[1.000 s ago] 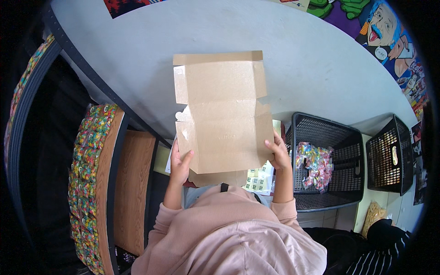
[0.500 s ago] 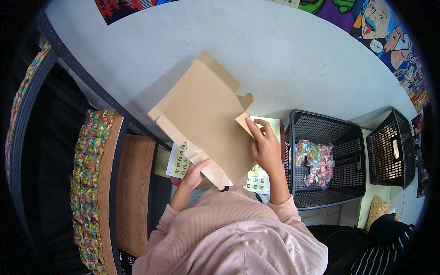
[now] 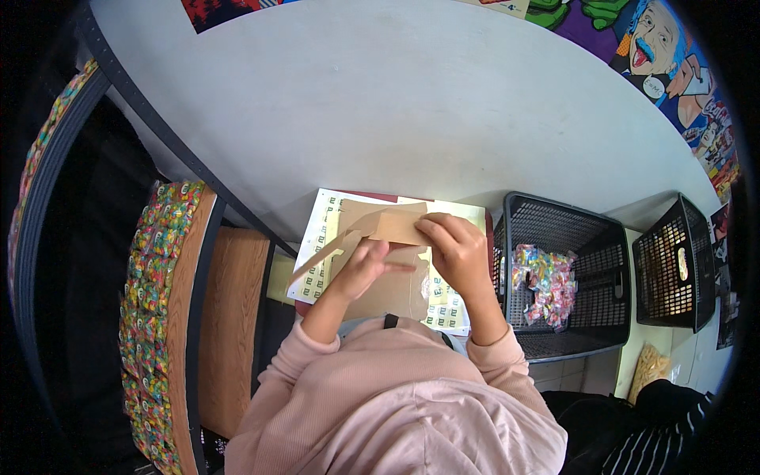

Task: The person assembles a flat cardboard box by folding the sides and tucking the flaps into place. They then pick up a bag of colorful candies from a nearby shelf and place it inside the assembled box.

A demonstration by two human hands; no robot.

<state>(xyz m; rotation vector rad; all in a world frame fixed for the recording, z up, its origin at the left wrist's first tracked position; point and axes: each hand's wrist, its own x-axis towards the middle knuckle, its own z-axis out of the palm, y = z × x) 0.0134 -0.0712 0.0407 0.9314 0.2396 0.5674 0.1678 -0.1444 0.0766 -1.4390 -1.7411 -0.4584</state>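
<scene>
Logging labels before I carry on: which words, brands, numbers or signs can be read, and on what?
Pale sheets: rows of dark marks, too small to read.
Bright shelf packets: small round marks, too small to read.
Wall poster: lettering on a white disc, not copied out here.
Cardboard: no readable print visible.

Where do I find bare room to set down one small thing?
Inside the large black basket, right of the colourful packets. The wooden board, right of the stacked bags, looks bare. Crowded: the middle, where the right hand holds cardboard over label sheets.
</scene>
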